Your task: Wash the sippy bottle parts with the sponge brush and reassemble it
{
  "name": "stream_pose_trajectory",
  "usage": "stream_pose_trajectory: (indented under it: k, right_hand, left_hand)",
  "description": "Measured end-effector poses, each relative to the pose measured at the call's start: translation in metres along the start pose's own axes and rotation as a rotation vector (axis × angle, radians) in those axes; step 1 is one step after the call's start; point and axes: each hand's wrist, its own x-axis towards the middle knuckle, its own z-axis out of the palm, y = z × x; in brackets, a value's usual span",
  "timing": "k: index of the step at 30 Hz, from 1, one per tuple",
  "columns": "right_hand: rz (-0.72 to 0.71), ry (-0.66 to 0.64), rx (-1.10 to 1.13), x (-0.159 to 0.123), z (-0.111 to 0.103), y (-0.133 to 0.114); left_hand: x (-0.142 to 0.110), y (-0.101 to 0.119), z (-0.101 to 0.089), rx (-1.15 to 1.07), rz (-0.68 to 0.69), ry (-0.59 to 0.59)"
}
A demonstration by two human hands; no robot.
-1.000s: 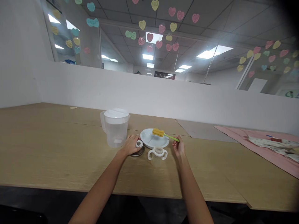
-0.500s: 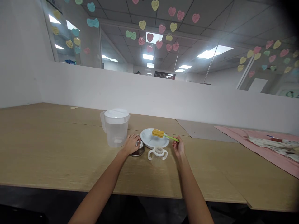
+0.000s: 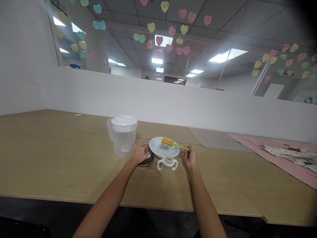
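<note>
My right hand (image 3: 190, 156) is closed round the green handle of a bottle brush, whose yellow sponge head (image 3: 167, 142) hangs over a white plate (image 3: 158, 153). My left hand (image 3: 139, 153) bends its fingers round a small white bottle part (image 3: 148, 155) at a round metal dish (image 3: 147, 163). The fingers mostly cover that part, so its exact shape is hidden. Between my hands, a clear baby bottle (image 3: 167, 171) with two white handles stands upright, its mouth uncovered, just in front of the plate.
A translucent lidded pitcher (image 3: 124, 140) stands left of the metal dish, close to my left hand. On the right, a pink cloth (image 3: 244, 142) carries patterned fabric (image 3: 279, 151) and a red-and-blue item. A white wall (image 3: 153, 102) closes off the table's back.
My left fingers have closed lower over the white part, so less of it shows. My right hand and the brush stay nearly still.
</note>
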Motion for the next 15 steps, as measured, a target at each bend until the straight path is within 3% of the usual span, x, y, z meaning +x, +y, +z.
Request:
stream_pose_trajectory:
  k: [5,9,12,15]
  right_hand:
    - [0.080,0.050,0.126,-0.003,0.003,-0.002]
    - [0.092,0.055,0.117,-0.003,0.003,-0.002]
    - [0.091,0.061,0.105,-0.002,0.003,-0.001]
    - [0.055,0.057,0.075,-0.001,0.002,0.001]
  left_hand:
    - [0.000,0.002,-0.005,0.010,0.006,-0.026]
    - [-0.003,0.010,-0.015,-0.078,0.049,0.149]
    - [-0.008,0.029,-0.017,-0.254,0.205,0.261]
    - [-0.013,0.056,-0.011,-0.427,0.460,0.205]
